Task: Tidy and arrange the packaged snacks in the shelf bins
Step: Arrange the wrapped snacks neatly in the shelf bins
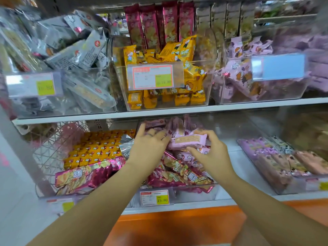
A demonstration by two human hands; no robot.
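White shelf boards [248, 106] carry clear, hard plastic bins [192, 192], with a glossy orange plinth [177, 225] below my wrists. My left hand [149, 148] rests with fingers spread on crinkly pink packets [179, 124] at the bin's back. Just beside it, my right hand [211, 155] pinches one soft rectangular pink packet [188, 140] above the heap. Shiny maroon foil packets [170, 176] lie under both hands. Small yellow packets [95, 150] fill a wire basket [51, 151] left of my left hand.
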